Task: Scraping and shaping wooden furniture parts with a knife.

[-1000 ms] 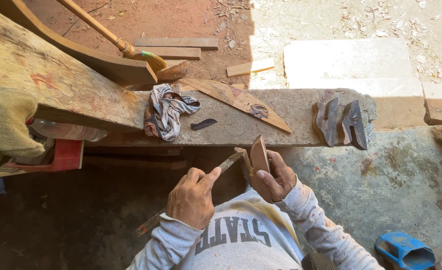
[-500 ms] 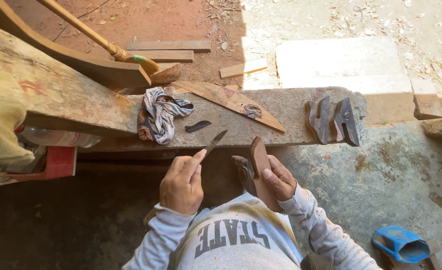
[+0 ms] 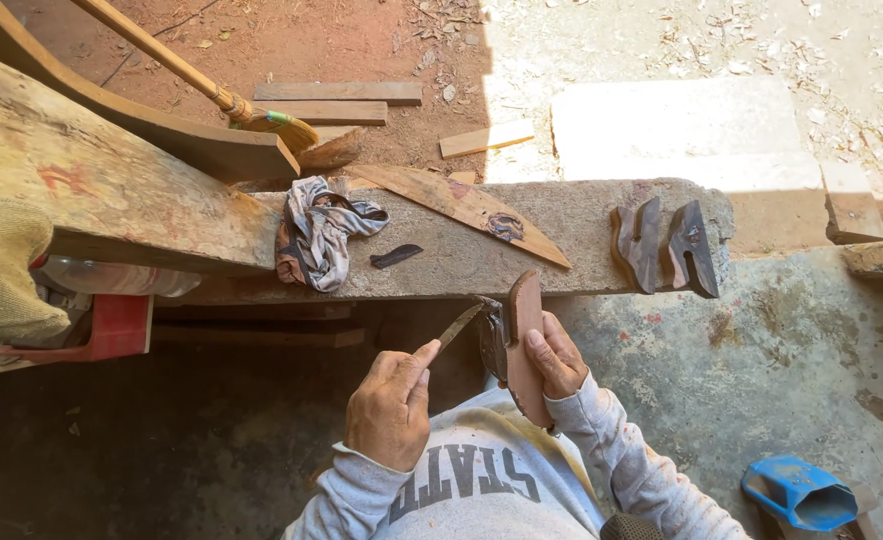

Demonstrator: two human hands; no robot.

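Your left hand (image 3: 392,405) grips a thin dark metal file (image 3: 459,326); your right hand (image 3: 554,355) clasps a flat brown wooden piece (image 3: 524,330) just below the grey stone slab (image 3: 582,215).

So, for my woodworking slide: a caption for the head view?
Left hand works a thin blade against a wooden piece held in the right hand.
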